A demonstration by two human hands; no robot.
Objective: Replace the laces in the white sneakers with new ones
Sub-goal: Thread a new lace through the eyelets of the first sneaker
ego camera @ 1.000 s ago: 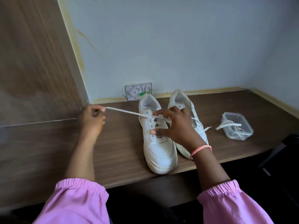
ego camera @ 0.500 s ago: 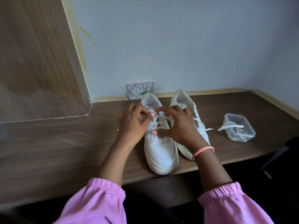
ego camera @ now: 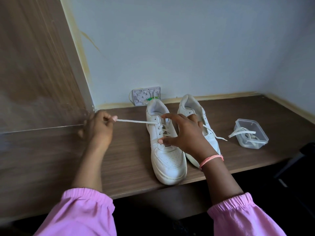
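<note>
Pale blue-grey walls [ego camera: 196, 45] meet in a corner behind a dark wood-grain bench [ego camera: 129, 160], with a tall brown wooden panel [ego camera: 34, 57] rising at the far left.

Just in front of that panel, the left hand [ego camera: 98, 128] is held above the bench, its grip closed in a pinch on the end of a flat white lace [ego camera: 134, 121]. The lace runs taut and nearly level to the right, into an upper eyelet of the left white leather sneaker [ego camera: 165, 150]. This sneaker stands on the bench with its toe at the front edge and its heel toward the wall; crossed lace rows show over its tongue.

Behind its heel, a small grey wall plate [ego camera: 146, 96] with thin wires sits against the wall.

The right hand [ego camera: 185, 133] is spread over the laced part of the same sneaker, fingers arched and loose, thumb tip pressing down near the lowest lace row; its grip is wide and closes on nothing. A pink cord bracelet [ego camera: 211, 160] circles that wrist, and pink elastic-cuffed sleeves [ego camera: 81, 213] cover both forearms.

Touching alongside, the right white leather sneaker [ego camera: 192, 106] is partly hidden by the hand; a loose lace end [ego camera: 219, 137] trails from it onto the bench.

Farther right, well apart, a clear plastic rectangular tub [ego camera: 252, 133] holds more white laces [ego camera: 242, 133], one draped over its rim.
</note>
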